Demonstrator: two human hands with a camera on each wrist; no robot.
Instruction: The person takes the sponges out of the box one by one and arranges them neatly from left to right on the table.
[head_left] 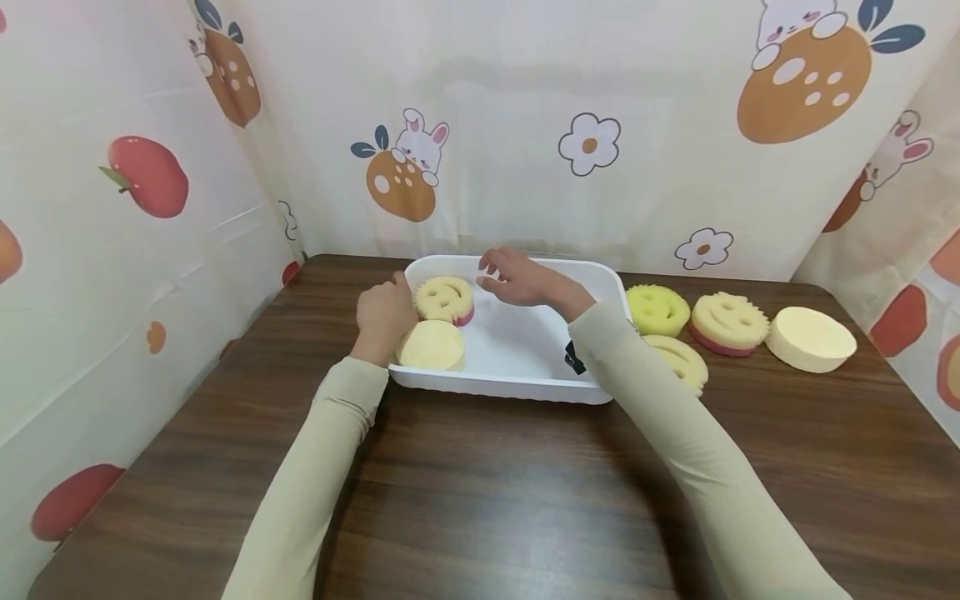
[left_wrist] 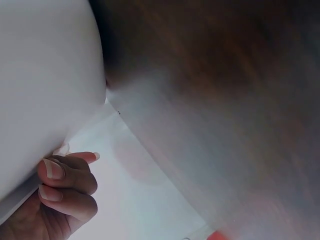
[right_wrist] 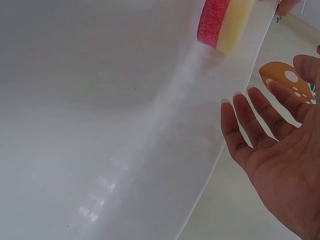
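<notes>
Head view: two hands are at a white tray [head_left: 517,342] on a brown desk [head_left: 480,483], well apart from each other. The left hand [head_left: 386,315] holds on to the tray's left edge. Just right of it, inside the tray, is a smiley sponge [head_left: 441,297] with a pink bottom. A plain yellow sponge [head_left: 432,346] is in there too, by the left hand and nearer the person. The right hand [head_left: 523,279] is over the far part of the tray with nothing in it, its fingers a little bent. To the right of that hand, outside the tray, are a bright yellow sponge [head_left: 657,310], a pink-bottomed face sponge [head_left: 727,322], a plain round sponge [head_left: 812,339] and a half-hidden face sponge [head_left: 686,360] by the sleeve [head_left: 675,425].

Left wrist view: the left hand's fingers curl round the tray's edge. Past them is a pale cloth [left_wrist: 130,205].

Right wrist view: the right hand is loose, its fingers apart near the tray's edge. I cannot tell if they touch it. Past the fingertips is the smiley sponge, pink side showing.
</notes>
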